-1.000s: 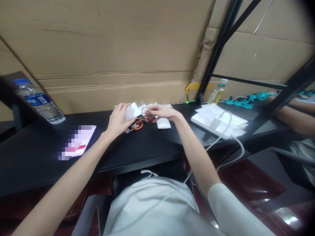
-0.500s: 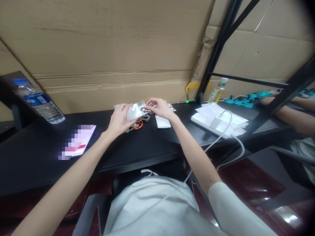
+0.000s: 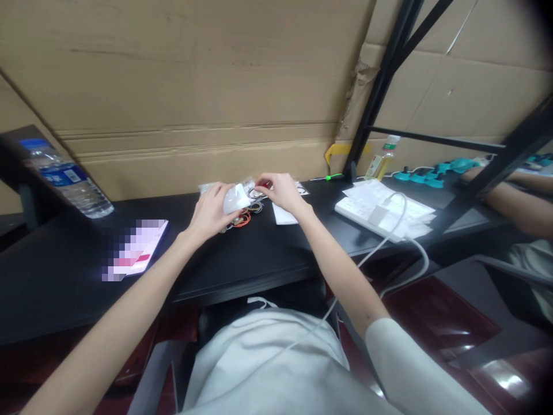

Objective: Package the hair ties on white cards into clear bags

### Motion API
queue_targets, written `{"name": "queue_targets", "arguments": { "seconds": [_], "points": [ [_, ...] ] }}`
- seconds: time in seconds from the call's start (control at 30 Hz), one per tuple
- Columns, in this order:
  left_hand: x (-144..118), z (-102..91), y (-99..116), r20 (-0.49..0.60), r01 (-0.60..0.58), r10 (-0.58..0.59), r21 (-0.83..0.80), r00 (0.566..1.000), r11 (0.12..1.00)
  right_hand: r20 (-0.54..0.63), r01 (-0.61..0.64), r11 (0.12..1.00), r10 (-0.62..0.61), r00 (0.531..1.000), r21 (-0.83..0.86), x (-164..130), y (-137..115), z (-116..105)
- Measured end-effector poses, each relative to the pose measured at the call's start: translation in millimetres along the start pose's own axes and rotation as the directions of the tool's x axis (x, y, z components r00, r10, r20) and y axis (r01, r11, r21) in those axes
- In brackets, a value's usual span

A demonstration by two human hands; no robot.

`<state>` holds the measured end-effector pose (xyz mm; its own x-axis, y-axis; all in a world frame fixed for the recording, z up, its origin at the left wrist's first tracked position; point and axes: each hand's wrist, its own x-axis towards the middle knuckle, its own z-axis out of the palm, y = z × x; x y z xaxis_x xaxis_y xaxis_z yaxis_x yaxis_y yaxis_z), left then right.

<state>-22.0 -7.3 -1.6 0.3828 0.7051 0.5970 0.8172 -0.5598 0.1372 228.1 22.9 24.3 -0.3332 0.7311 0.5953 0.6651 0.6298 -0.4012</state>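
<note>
Table (image 3: 259,259) runs left to right, cardboard wall (image 3: 194,86) behind it. Water bottle (image 3: 64,178) far left at the back; card (image 3: 138,248) lies right of it, nearer the front edge. Mid-table, left hand (image 3: 209,210) and right hand (image 3: 280,193) meet over a heap of small rings (image 3: 244,218), left grip on a plastic bag (image 3: 235,199), right grip at the bag's mouth. Flat packet (image 3: 283,216) on the table under the right wrist. Power strip (image 3: 371,216) further right, papers (image 3: 380,199) on and behind it, cable (image 3: 401,230) looping off the front edge. Shelf frame (image 3: 389,69) stands behind-right; another person's arm (image 3: 514,210) beyond it, far right.
</note>
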Motion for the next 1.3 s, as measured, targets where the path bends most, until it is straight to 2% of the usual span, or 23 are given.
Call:
{"name": "queue_targets", "arguments": {
  "seconds": [0.13, 0.23, 0.5, 0.63, 0.77, 0.93, 1.3],
  "points": [
    [0.3, -0.3, 1.2, -0.004, -0.025, 0.025, 0.017, 1.0, 1.0, 0.004, 0.002, 0.998, -0.002, 1.0, -0.06, -0.5, -4.2, 2.9],
    [0.3, 0.2, 0.9, -0.011, -0.032, 0.032, 0.017, 0.999, 0.999, 0.001, 0.0, 0.999, 0.0, 1.0, -0.04, -0.6, -5.9, 5.8],
    [0.5, 2.2, -1.5, 0.005, -0.021, 0.021, 0.015, 1.0, 1.0, -0.012, 0.025, 0.971, -0.023, 1.0, 0.237, 1.5, -4.5, 11.5],
    [0.2, 3.5, -1.0, -0.012, -0.031, 0.031, -0.005, 0.999, 1.0, 0.003, -0.012, 0.949, 0.012, 1.0, 0.314, 1.5, -3.8, 13.0],
    [-0.2, 3.9, -0.4, -0.03, -0.06, 0.06, -0.025, 0.998, 0.998, 0.042, -0.062, 0.956, 0.052, 0.998, 0.288, 0.4, -1.8, 14.5],
    [0.0, 3.3, 0.3, -0.038, -0.08, 0.079, -0.042, 0.996, 0.996, 0.062, -0.059, 0.968, 0.045, 0.997, 0.244, 0.5, -1.4, 14.6],
    [0.1, 4.9, 1.2, -0.025, -0.118, 0.117, -0.061, 0.993, 0.991, -0.092, 0.012, 0.948, 0.018, 0.996, 0.318, 0.6, -7.0, 21.7]
  ]
}}
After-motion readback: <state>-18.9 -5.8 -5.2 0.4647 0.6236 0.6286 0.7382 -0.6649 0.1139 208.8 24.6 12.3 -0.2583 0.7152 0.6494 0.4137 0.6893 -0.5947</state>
